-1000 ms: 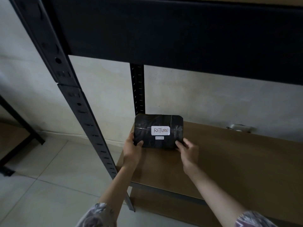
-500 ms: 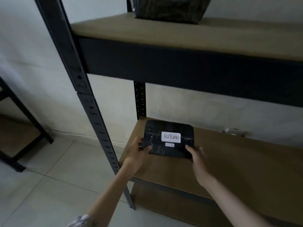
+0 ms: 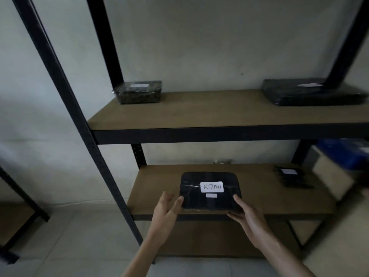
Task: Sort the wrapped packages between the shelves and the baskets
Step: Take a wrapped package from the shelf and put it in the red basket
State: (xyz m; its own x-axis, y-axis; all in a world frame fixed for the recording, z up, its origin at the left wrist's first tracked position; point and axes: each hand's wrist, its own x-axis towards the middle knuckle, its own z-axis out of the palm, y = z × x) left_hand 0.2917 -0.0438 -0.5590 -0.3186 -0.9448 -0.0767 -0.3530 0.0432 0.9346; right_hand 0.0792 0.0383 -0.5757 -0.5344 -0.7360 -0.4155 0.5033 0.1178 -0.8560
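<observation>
Head view: your hands bracket the black package marked RETURN (image 3: 210, 190) as it lies flat near the front edge of the lower shelf (image 3: 259, 198), its label facing up, likely so it reads at a glance. Left of the package, your left hand (image 3: 166, 211) is spread, fingers relaxed, with only the thumb tip touching the package's near-left corner; it grips nothing. Right of the package, your right hand (image 3: 248, 216) lies with fingers straight along the near-right edge, touching rather than clasping, which suggests steadying or squaring it. Further right on the same shelf sits a smaller dark package (image 3: 289, 176). Above the RETURN package, the upper shelf (image 3: 199, 110) carries a wrapped box (image 3: 138, 92) at left and a flat black package (image 3: 311, 92) at right.
</observation>
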